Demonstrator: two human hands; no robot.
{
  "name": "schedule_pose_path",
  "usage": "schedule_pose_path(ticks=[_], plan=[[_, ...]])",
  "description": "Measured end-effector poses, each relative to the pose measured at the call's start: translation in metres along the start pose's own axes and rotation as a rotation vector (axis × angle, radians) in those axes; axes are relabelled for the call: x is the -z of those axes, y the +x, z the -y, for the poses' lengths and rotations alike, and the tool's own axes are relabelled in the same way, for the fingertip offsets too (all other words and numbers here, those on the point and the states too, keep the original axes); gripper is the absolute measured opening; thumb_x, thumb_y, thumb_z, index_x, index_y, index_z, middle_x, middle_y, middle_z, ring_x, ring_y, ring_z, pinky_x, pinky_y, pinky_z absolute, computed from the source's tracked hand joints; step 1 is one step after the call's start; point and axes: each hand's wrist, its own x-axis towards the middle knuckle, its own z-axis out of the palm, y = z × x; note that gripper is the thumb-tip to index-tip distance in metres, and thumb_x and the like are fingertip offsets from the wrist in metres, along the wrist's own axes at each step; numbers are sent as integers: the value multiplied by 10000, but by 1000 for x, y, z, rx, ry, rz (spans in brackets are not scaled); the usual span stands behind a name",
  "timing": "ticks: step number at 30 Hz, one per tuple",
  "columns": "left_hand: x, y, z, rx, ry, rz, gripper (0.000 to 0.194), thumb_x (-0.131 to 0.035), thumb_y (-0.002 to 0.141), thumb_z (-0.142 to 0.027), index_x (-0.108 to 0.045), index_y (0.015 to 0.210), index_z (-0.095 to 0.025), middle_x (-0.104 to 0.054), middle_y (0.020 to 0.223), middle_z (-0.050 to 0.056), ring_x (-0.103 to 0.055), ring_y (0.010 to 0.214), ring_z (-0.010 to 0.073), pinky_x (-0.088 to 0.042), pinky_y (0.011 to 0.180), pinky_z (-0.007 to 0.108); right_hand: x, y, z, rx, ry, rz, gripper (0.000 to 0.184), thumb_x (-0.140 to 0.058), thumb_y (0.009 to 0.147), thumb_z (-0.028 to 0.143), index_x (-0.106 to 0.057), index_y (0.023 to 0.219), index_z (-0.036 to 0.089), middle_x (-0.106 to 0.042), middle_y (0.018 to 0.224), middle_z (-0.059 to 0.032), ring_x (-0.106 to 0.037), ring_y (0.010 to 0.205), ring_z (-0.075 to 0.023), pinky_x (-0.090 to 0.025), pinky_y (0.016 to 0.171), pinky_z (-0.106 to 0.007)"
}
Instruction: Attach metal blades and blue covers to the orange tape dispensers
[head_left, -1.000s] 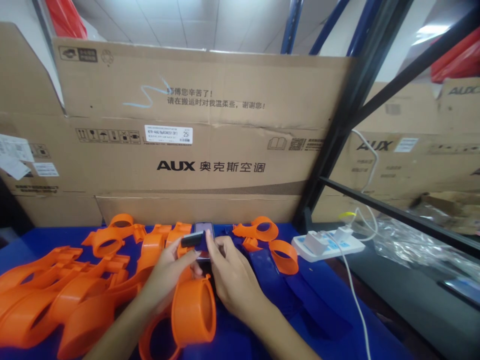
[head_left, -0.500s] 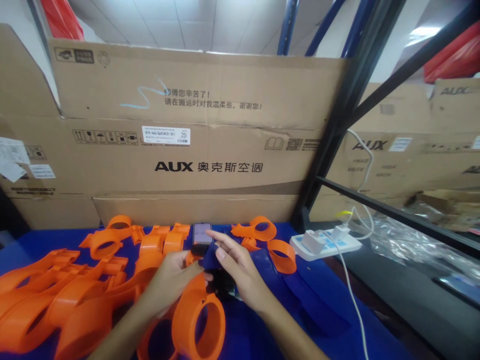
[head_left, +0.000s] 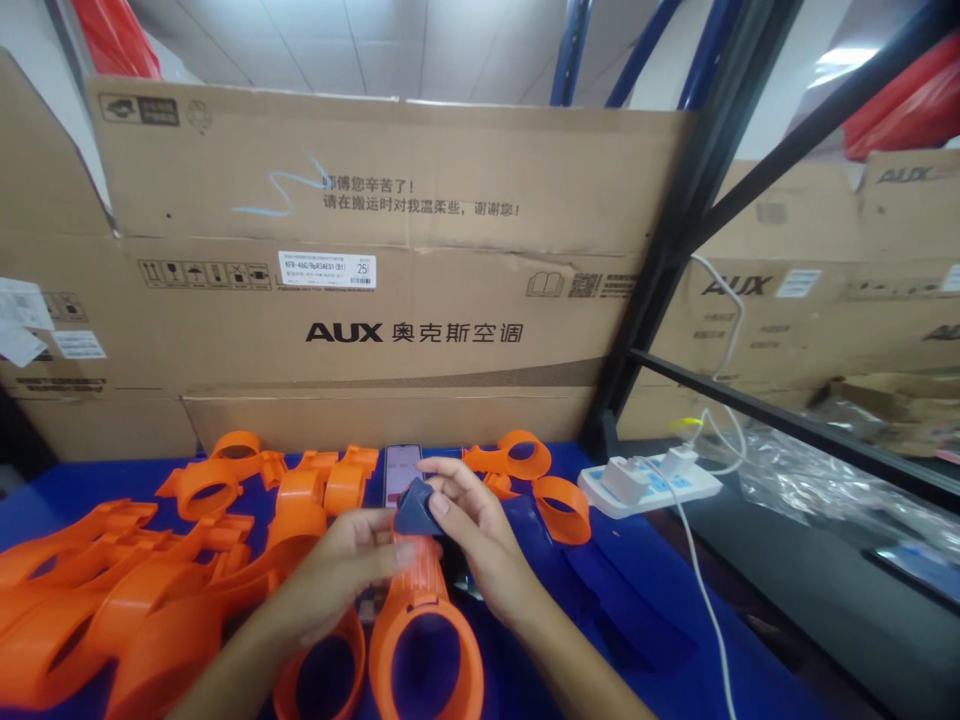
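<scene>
My left hand [head_left: 349, 560] is closed around the neck of an orange plastic part with a large ring [head_left: 422, 575], its thumb lying across the front. The ring end hangs low toward me. At the part's far end sits a dark blue angular piece [head_left: 415, 508], pinched between the thumb and fingers of my right hand [head_left: 480, 535]. The blue piece touches the orange neck; how the two join is hidden. A phone [head_left: 403, 462] lies just beyond my hands. Something dark under my right hand is mostly covered.
Several orange ringed parts [head_left: 154, 600] crowd the left side of the blue table, and more orange rings [head_left: 562, 510] lie at the back right. Dark blue sheets [head_left: 544, 555] lie right of my hands. A white power strip [head_left: 660, 488] with cables sits by the black rack post [head_left: 637, 330].
The orange part has swung to the right and turned, so its neck and ring now face me. The blue piece has turned and sits at the neck's top.
</scene>
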Motion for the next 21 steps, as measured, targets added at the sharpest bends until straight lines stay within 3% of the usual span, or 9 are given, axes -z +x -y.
schedule_pose_path(ticks=[4,7,11,15,18,21], plan=[[2,0,3,52,-111,-72,521,-798,769,-556,-738,1100,-159,-695,664,68,-673,577,206,-543,609,319,-4,-1,-2,46,-101,-96,366,-700,895,458,-554,1157,248,-587,885,-9,-573,811,-184,-493,754,-320],[2,2,6,100,-109,-159,509,-792,775,-553,-731,1099,-165,-631,570,19,-636,508,187,-490,514,275,-7,-2,-5,73,-182,-113,348,-719,880,401,-537,1127,238,-511,825,23,-497,755,-157,-458,710,-294],[-2,3,6,107,-69,-189,479,-784,786,-543,-743,1078,-165,-596,526,-9,-610,469,177,-459,489,268,-9,-3,-7,72,-183,-92,315,-704,888,387,-499,1077,238,-458,774,49,-438,691,-138,-415,641,-271],[-6,2,4,60,-36,-179,461,-799,777,-519,-749,1047,-150,-648,573,15,-643,519,186,-474,510,265,-9,-3,-8,73,-182,-87,288,-706,884,381,-484,1001,239,-454,776,52,-437,688,-134,-415,648,-271],[-7,2,2,41,-70,-153,442,-781,805,-494,-743,1057,-134,-732,694,71,-693,595,204,-500,542,263,-8,-1,-9,61,-205,-81,304,-699,897,396,-509,1071,236,-497,803,41,-479,709,-140,-428,674,-278],[-4,7,-2,89,-186,-202,448,-713,846,-525,-738,1049,-126,-773,765,119,-740,668,249,-560,607,310,-2,4,-7,56,-240,-70,253,-555,991,430,-531,1149,234,-557,841,19,-535,739,-154,-444,699,-292]])
